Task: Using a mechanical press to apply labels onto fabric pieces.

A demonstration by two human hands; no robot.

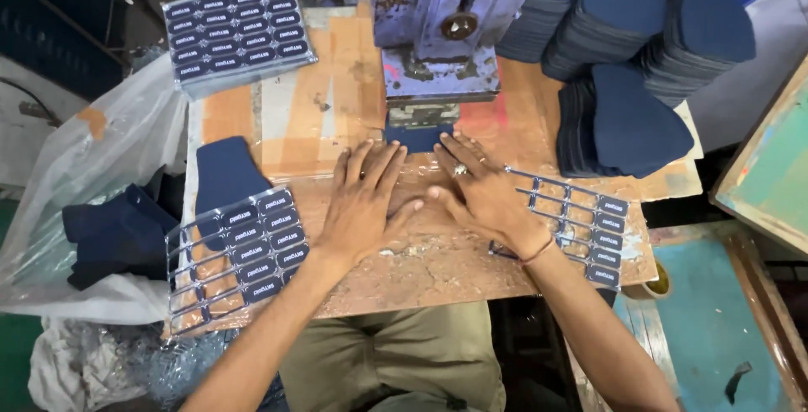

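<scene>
My left hand (364,202) and my right hand (481,193) lie flat, palms down, side by side on the worn wooden worktable (438,269), fingers spread and pointing at a dark blue fabric piece (418,137). That piece sits under the head of a purple-blue press machine (438,33) just beyond my fingertips. My right hand wears a ring and a thin wrist band, and its outer edge rests beside a silvery sheet of dark labels (581,225). Neither hand holds anything.
A second label sheet (240,248) lies left of my left hand, partly over a dark blue fabric piece (223,172). A stack of label sheets (236,33) sits at the back left. Piles of blue fabric pieces (640,58) stand at the back right. A plastic bag (93,202) with fabric hangs left.
</scene>
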